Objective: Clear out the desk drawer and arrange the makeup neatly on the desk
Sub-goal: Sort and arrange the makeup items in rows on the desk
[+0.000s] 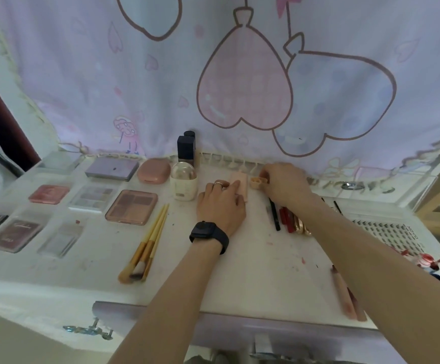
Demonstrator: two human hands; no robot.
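Right hand (pixel 284 183) pinches a small gold pot (pixel 257 181), grip closed on it with thumb and fingertips, low at the curtain hem just beside the pink case (pixel 239 183). It looks like the pot is being seated in the back row. Left hand (pixel 221 203) lies flat, fingers pressing that case, probably steadying it. Out across the desk (pixel 253 271): 3 brushes (pixel 148 245) laid parallel, 2 bottles (pixel 184 179) upright, and at least 6 palettes (pixel 132 207) in rows on the left.
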